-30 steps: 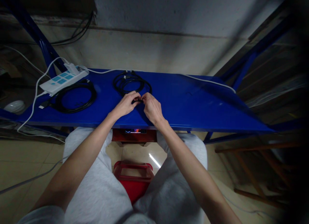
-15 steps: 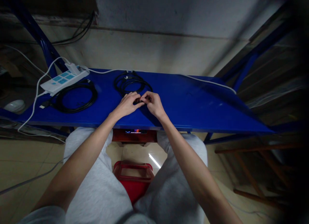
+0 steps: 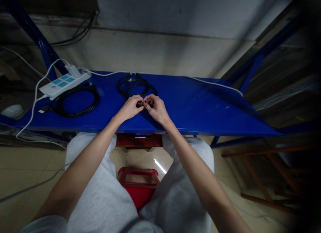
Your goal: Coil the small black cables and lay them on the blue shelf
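My left hand (image 3: 130,107) and my right hand (image 3: 155,108) meet fingertip to fingertip over the blue shelf (image 3: 190,106). Both pinch a small black piece between them, the near end of the coiled black cable (image 3: 136,85) that lies just behind my fingers. What exactly the piece is stays hidden by my fingers. A second, larger coil of black cable (image 3: 76,101) lies to the left, apart from my hands.
A white power strip (image 3: 64,82) with blue sockets sits at the shelf's back left, its white cord trailing off the edge. A thin white wire (image 3: 215,84) runs along the back right. A red stool (image 3: 139,186) stands between my knees.
My right hand has drawn in closer to the left, its fingers curling tighter around the black piece. The cable coils and power strip have not moved.
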`<action>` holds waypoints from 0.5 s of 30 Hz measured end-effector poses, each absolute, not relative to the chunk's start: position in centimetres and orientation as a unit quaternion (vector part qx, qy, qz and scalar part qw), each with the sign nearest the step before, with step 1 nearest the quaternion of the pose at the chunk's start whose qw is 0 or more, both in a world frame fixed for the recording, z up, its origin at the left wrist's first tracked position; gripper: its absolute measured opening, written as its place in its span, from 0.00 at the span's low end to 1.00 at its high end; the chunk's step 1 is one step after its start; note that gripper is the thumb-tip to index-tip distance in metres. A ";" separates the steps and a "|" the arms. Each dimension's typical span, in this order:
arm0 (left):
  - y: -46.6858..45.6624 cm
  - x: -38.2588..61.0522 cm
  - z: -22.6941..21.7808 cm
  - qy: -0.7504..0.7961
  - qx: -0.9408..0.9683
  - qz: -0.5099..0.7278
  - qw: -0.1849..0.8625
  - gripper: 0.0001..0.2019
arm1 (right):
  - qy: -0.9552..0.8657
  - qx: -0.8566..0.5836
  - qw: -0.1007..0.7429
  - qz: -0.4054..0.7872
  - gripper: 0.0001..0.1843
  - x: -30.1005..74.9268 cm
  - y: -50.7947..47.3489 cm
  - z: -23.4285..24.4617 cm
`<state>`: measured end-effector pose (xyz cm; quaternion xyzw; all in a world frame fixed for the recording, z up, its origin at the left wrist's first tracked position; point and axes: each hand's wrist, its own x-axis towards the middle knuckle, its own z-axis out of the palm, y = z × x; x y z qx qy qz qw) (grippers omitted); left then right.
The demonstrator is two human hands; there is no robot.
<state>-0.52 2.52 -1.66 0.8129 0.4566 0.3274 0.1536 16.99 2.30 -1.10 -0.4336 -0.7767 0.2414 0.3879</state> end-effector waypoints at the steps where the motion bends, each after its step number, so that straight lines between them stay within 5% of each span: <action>1: 2.5 -0.5 -1.7 0.457 0.812 0.329 0.154 0.03 | -0.786 -0.434 0.381 0.221 0.07 17.0 2.1 -0.9; 15: 2.6 -0.6 -1.8 0.458 0.811 0.330 0.155 0.02 | -0.783 -0.561 0.251 0.098 0.05 16.3 1.2 0.8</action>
